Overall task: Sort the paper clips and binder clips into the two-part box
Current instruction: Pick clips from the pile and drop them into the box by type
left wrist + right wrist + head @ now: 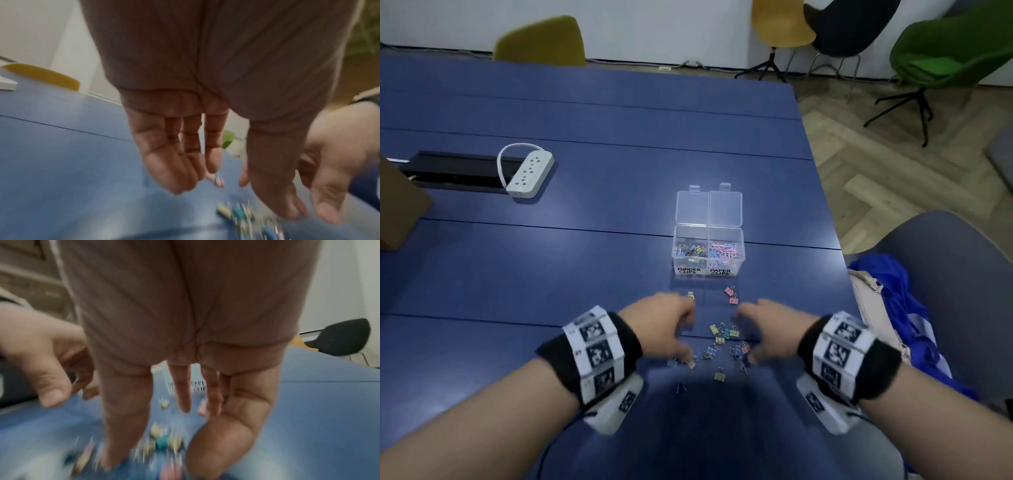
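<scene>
Head view is showing the left hand [664,325] and right hand [774,329] hovering loosely spread and empty-fingered on either side of scattered binder clips [722,337]; the box [708,251] is sitting just beyond them.

Motion blur smears both hands [661,322] [774,329] in the head view and the loose binder clips [162,441] under them in both wrist views, so finger contact with any clip cannot be told, while a brown box [397,205] is cut off at the counter's [585,171] left edge.
</scene>
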The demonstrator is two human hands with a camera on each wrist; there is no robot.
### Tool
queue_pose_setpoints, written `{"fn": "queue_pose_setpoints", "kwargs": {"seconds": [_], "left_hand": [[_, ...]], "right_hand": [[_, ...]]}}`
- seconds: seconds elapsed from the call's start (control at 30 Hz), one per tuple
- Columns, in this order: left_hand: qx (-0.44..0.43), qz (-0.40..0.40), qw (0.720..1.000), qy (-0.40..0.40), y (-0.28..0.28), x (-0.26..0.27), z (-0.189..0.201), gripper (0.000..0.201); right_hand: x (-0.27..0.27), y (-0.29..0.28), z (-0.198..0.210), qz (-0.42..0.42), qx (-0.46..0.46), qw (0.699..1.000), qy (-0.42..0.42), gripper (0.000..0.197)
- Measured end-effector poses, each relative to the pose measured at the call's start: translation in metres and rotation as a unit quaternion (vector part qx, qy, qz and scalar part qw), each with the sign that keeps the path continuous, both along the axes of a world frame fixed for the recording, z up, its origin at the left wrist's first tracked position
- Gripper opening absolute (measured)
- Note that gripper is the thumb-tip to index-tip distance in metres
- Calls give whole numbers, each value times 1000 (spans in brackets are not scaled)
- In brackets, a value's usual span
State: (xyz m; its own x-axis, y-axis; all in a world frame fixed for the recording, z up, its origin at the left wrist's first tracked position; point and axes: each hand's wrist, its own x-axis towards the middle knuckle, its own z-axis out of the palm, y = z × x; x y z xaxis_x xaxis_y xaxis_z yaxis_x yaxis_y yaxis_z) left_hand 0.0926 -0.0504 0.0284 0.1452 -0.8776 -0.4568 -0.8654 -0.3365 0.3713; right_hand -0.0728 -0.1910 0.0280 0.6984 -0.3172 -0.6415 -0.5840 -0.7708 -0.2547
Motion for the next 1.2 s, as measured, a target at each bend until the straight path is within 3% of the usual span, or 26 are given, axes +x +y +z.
{"fn": "queue_pose_setpoints", "kwargs": {"seconds": [0.1,0.17,0.37,0.6,0.73,0.93,1.1,1.2], "left_hand": [[112,-24,991,-72,17,-26,-21,77],[120,-12,990,-70,20,-41,-31,85],[64,21,997,-39,21,-56,-43,63],[3,45,999,-6,18,-48,-56,9],[-25,71,997,4,15,-42,-55,11],[-46,98,994,9,14,-19,-48,17],[-118,216,966,76,2,5,-30,18],[-171,280,933,148,-16,24,-14,20]], "right_hand": [[-24,18,-21,-27,-6,1000,5,84],[-28,28,-30,-58,-3,998,-38,81],[-25,44,-44,-92,-31,989,-110,48],[-15,49,-47,-35,-46,993,-101,30],[-8,48,-45,-21,-58,996,-68,9],[-7,29,-49,-43,-58,996,-48,23],[-6,19,-30,-105,-6,988,-114,13],[11,7,-10,-195,59,957,-208,20]]}}
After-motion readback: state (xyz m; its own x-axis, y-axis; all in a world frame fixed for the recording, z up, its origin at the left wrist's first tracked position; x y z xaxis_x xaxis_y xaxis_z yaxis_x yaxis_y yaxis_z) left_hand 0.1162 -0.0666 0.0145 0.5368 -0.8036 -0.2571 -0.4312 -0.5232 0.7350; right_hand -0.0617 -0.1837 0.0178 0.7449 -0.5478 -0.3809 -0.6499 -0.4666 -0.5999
